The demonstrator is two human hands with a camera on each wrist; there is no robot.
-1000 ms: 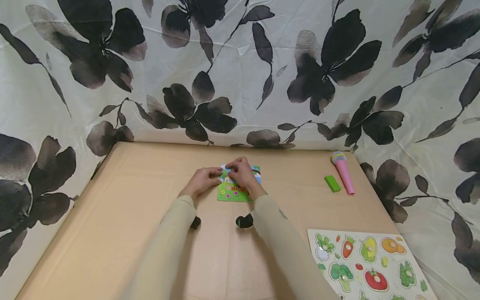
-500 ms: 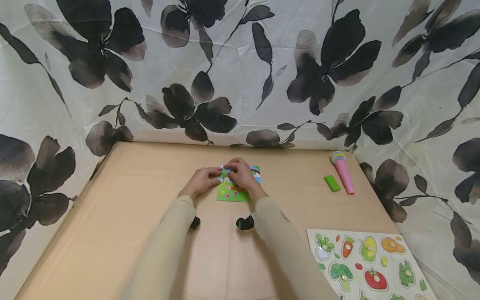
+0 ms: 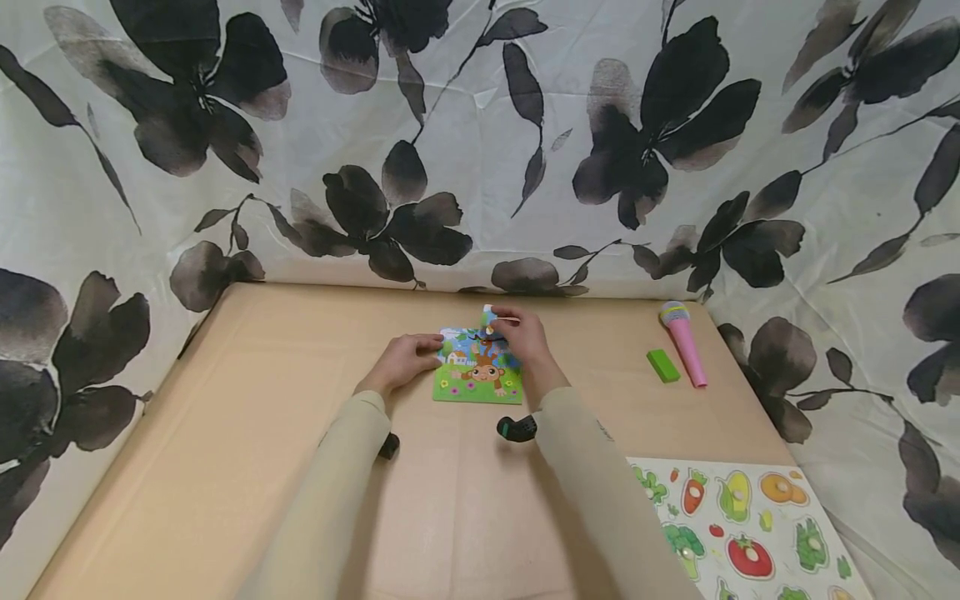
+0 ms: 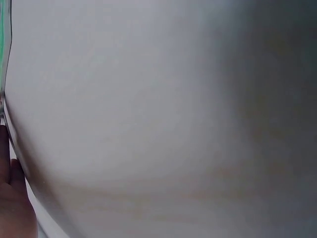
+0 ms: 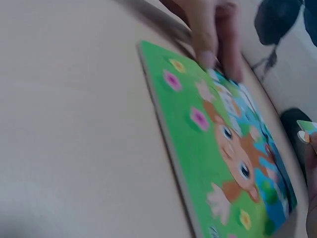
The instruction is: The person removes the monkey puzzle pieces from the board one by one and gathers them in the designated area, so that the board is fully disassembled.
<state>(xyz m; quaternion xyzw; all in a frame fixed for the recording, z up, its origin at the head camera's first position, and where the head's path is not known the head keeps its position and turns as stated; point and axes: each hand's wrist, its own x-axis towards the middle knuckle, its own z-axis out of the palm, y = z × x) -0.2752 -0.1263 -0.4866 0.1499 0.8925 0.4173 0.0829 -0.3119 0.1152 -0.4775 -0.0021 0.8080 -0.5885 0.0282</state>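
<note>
A small square jigsaw puzzle (image 3: 480, 386) with a cartoon monkey on green grass lies flat at the far middle of the table. My left hand (image 3: 406, 363) stays at its left side, straight fingertips touching the edge near the far left corner; the right wrist view shows those fingers (image 5: 204, 42) on the puzzle's border. My right hand (image 3: 522, 337) pinches a puzzle piece (image 3: 488, 315) between thumb and fingers, raised over the far edge. That same piece (image 5: 308, 127) peeks in at the right of the right wrist view. The left wrist view is mostly blurred tabletop.
Right of the puzzle lie a green block (image 3: 663, 366) and a pink toy microphone (image 3: 685, 343). A vegetable knob-puzzle board (image 3: 714, 570) lies at the near right, partly under the right sleeve (image 3: 600, 483). A floral cloth (image 3: 480, 167) hangs behind the table.
My right hand has moved right and away from the puzzle's upper left, and a piece now shows raised in its fingers. The monkey picture is uncovered. My left hand stays in place.
</note>
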